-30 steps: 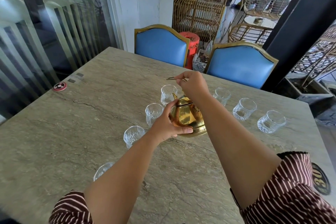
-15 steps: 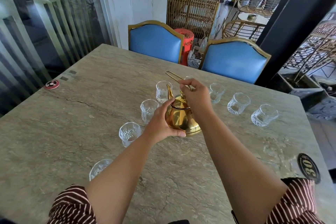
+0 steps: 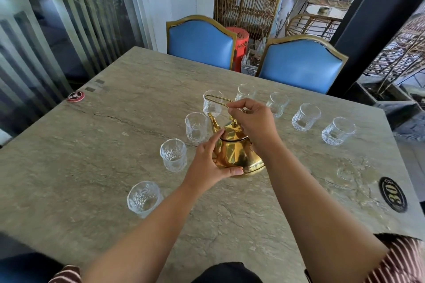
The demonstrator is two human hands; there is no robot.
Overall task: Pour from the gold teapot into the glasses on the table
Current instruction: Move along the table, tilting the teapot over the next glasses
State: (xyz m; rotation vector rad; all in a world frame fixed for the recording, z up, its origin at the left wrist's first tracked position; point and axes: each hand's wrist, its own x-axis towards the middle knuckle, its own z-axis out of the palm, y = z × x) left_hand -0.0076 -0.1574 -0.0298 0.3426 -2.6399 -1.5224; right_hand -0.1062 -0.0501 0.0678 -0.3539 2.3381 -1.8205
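- Gold teapot (image 3: 239,156) sits mid-worktop (image 3: 92,167), spout aimed at the far-left glasses.
- Left hand (image 3: 207,165) cups its body, fingers wrapped around it.
- Right hand (image 3: 255,122) pinches the wire handle (image 3: 216,99) overhead.
- 8 empty glasses (image 3: 173,155) arc around it.
- 2 blue chairs (image 3: 301,65) behind.

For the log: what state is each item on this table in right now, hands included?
Gold metal teapot: lid on, tilted spout-first toward the far-left glasses, held.
Thin wire handle: swung forward over the spout.
Left hand: closed around the teapot's body.
Right hand: pinching the wire handle.
Eight clear cut-glass tumblers: upright in an arc, apparently empty.
Grey stone table: cracked left of the glasses.
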